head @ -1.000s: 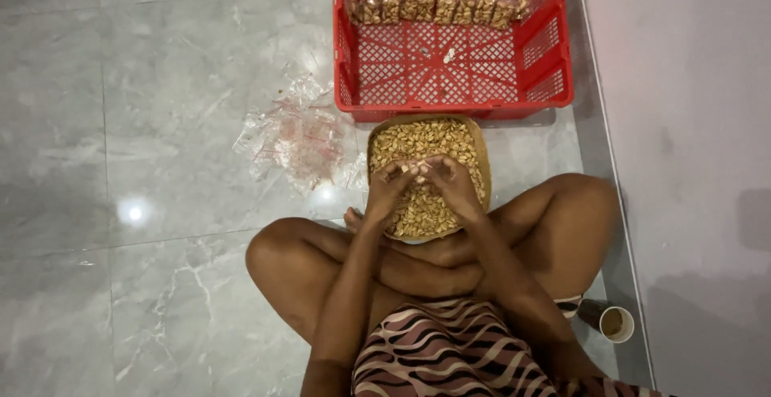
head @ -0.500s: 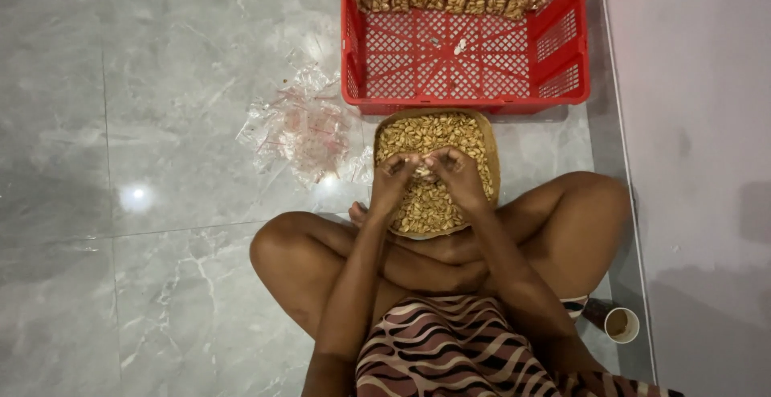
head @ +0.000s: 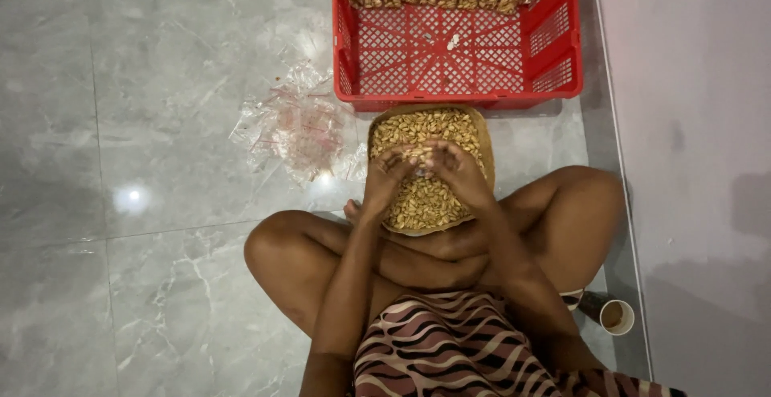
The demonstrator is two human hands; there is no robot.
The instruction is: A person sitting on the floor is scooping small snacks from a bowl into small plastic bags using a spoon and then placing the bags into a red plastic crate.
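Meeting fingertip to fingertip, left hand (head: pixel 388 180) and right hand (head: pixel 459 173) pinch a small bag (head: pixel 419 158) in their grip above the tray of peanuts (head: pixel 424 201).

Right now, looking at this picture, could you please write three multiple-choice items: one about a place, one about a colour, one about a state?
1. Where does the pile of clear plastic bags lie?
A. Inside the crate
B. On the floor, to the left of the tray
C. On the person's lap

2. What colour is the crate?
A. Red
B. Blue
C. Green

3. How do the hands stand?
A. Both flat on the floor
B. One inside the crate
C. Both raised together over the tray of nuts

Answers:
1 B: the bags lie spread on the grey floor beside the tray.
2 A: its lattice walls and bottom are red.
3 C: left hand and right hand meet at the fingertips above the nuts.
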